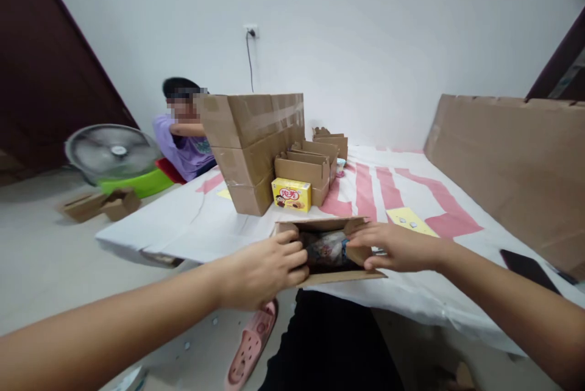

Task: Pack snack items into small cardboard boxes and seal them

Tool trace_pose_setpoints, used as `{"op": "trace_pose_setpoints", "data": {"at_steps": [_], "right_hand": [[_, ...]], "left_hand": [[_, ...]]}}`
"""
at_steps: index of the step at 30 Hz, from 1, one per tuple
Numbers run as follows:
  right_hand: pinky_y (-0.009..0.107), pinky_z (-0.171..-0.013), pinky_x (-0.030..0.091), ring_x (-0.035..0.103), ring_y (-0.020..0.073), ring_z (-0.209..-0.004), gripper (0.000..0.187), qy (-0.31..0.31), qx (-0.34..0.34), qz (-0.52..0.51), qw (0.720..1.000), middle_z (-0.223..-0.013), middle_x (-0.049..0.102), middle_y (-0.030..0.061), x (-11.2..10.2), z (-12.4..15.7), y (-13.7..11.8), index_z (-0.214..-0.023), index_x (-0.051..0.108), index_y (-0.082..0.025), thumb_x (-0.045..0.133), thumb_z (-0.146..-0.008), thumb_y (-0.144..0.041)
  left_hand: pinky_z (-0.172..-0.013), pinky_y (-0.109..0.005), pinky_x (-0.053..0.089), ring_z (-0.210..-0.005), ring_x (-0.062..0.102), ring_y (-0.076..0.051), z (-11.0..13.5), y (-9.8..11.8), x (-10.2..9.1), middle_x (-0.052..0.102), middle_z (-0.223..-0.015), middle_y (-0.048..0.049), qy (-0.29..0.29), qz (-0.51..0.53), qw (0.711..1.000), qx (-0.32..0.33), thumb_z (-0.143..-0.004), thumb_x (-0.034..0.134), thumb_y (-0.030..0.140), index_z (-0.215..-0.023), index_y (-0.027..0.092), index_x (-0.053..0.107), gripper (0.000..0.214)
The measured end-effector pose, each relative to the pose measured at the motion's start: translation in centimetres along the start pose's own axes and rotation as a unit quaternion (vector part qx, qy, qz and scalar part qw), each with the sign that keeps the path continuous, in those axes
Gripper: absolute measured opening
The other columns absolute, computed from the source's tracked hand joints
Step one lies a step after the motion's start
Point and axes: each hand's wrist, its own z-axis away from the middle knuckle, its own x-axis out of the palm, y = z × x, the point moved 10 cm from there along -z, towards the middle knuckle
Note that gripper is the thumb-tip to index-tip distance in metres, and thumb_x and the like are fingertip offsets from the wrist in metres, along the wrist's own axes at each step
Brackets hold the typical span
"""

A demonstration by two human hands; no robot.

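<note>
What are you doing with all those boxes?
A person's left hand and right hand grip the two sides of a small open cardboard box at the table's near edge. Wrapped items lie inside. Behind it sit a yellow snack box and stacked cartons. Another person sits beyond.
</note>
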Motion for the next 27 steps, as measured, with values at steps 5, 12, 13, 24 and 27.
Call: {"op": "trace_pose_setpoints", "data": {"at_steps": [5, 12, 13, 24, 27], "right_hand": [[0.043, -0.099, 0.037, 0.050, 0.0277, -0.116, 0.022, 0.017, -0.038, 0.154, 0.987, -0.113, 0.064, 0.0101, 1.9, -0.3, -3.4, -0.098, 0.066, -0.021, 0.064, -0.080, -0.033], [0.035, -0.078, 0.042, 0.056, 0.0222, -0.082, 0.026, 0.057, 0.029, 0.256, 0.965, -0.078, 0.064, 0.0081, -0.3, 0.5, -2.1, -0.072, 0.062, -0.019, 0.056, -0.086, -0.040], [0.034, -0.076, 0.041, 0.057, 0.0215, -0.078, 0.024, 0.052, 0.051, 0.263, 0.962, -0.077, 0.064, 0.0081, -0.4, 0.7, -1.3, -0.070, 0.062, -0.019, 0.058, -0.084, -0.037], [0.027, -0.068, 0.045, 0.066, 0.0200, -0.078, 0.015, -0.037, 0.140, 0.310, 0.940, -0.087, 0.069, 0.0091, 2.4, -1.2, -0.8, -0.091, 0.064, -0.017, 0.053, -0.086, -0.024], [0.030, -0.073, 0.047, 0.064, 0.0244, -0.091, 0.020, -0.047, 0.115, 0.331, 0.936, -0.102, 0.068, 0.0138, 3.8, -2.5, -0.8, -0.100, 0.065, -0.013, 0.053, -0.085, -0.019]], "left_hand": [[-0.086, -0.040, 0.035, -0.076, 0.054, -0.025, 0.7, 4.2, 2.6, 0.064, -0.079, -0.0085, -0.088, -0.111, 0.984, 0.106, -0.075, 0.051, 0.011, -0.093, 0.023, 0.064, 0.025], [-0.071, -0.038, 0.032, -0.069, 0.052, -0.024, 1.4, 2.5, 1.5, 0.062, -0.073, -0.0085, -0.024, -0.108, 0.993, 0.032, -0.073, 0.052, 0.007, -0.080, 0.023, 0.061, 0.020], [-0.071, -0.039, 0.032, -0.068, 0.052, -0.024, 1.6, 2.3, 1.6, 0.062, -0.072, -0.0086, -0.017, -0.103, 0.994, 0.025, -0.073, 0.051, 0.007, -0.081, 0.022, 0.061, 0.020], [-0.075, -0.040, 0.035, -0.059, 0.053, -0.021, 1.9, 3.1, 4.6, 0.063, -0.060, -0.0064, -0.100, -0.233, 0.967, 0.007, -0.077, 0.053, 0.010, -0.078, 0.016, 0.062, 0.011], [-0.073, -0.038, 0.035, -0.059, 0.053, -0.020, 1.8, 3.1, 4.8, 0.062, -0.060, -0.0048, -0.109, -0.245, 0.963, 0.012, -0.077, 0.056, 0.012, -0.075, 0.016, 0.060, 0.007]]}}
